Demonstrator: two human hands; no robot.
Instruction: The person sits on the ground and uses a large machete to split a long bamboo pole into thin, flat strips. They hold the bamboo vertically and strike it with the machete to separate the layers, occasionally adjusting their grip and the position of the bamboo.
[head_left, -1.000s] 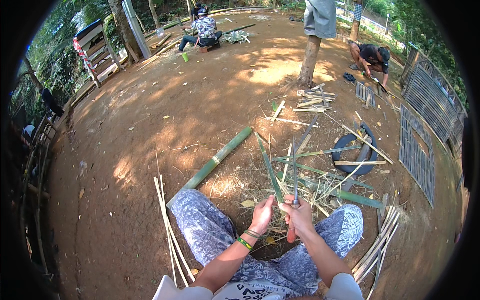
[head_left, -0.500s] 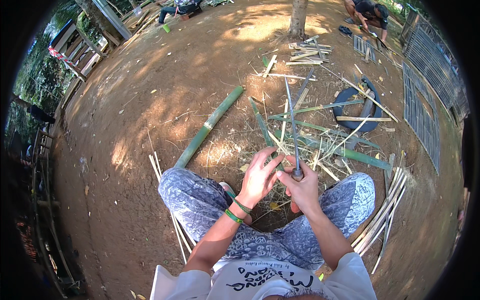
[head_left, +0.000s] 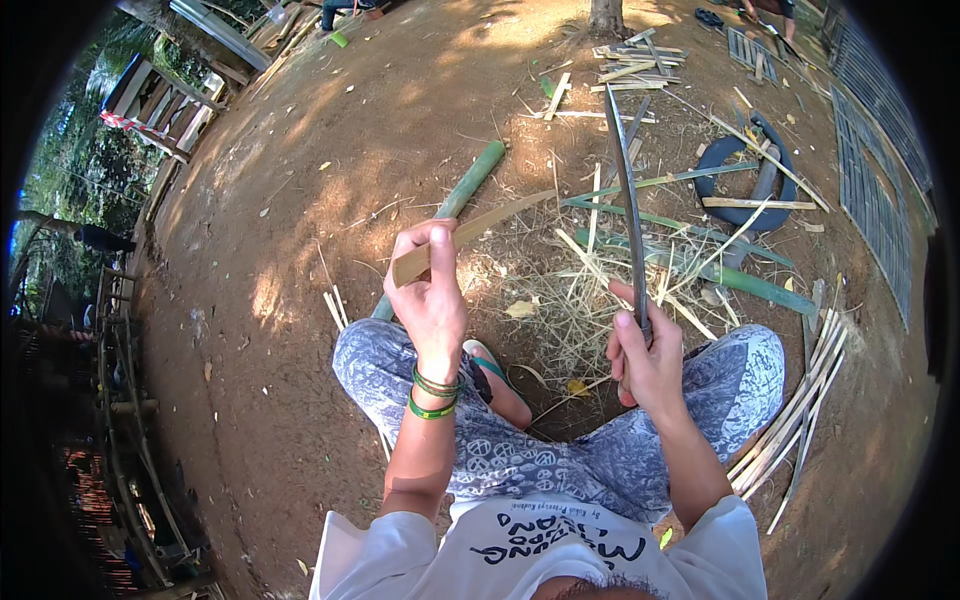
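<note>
My left hand (head_left: pixel 432 300) is closed around one end of a flat bamboo strip (head_left: pixel 495 217), tan side showing. The strip slants away to the right and curves slightly, above a thick green bamboo pole (head_left: pixel 474 182) on the ground. My right hand (head_left: pixel 648 352) grips a machete (head_left: pixel 627 190) low on its handle, mostly hidden by the fingers. Its long dark blade points up and away, apart from the strip. Between my bent legs and beyond lies a heap of thin bamboo shavings (head_left: pixel 570 318).
Right of the shavings lie a green bamboo length (head_left: pixel 765 291) and a dark tyre-like ring (head_left: pixel 712 162). A bundle of pale strips (head_left: pixel 790 425) rests beside my right knee. Split pieces (head_left: pixel 640 70) are piled before a tree trunk (head_left: pixel 606 14). Another person (head_left: pixel 778 18) is partly visible far right.
My left hand has moved left, away from my right hand, carrying the strip. Its tan face shows now instead of green. The machete has shifted right and appears larger; the view has tilted down.
</note>
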